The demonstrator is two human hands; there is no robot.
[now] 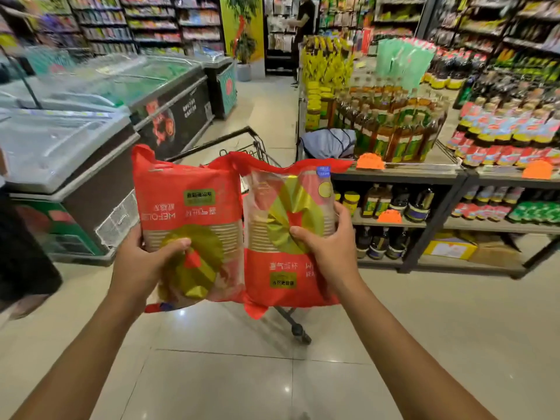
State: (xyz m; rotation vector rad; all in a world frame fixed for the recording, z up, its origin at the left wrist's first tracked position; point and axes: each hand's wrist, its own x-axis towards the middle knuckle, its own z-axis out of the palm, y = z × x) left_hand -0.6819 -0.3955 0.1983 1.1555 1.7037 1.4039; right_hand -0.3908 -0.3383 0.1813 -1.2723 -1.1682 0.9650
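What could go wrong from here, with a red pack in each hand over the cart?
The left hand holds the left pack low, so it may tip or slip.
The cart is mostly hidden behind both packs; a drop might miss it.
Swinging the right pack wide could hit the shelved bottles.

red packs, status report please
Left hand grips left red pack. Right hand grips right red pack. Shopping cart just behind, nothing in the way.
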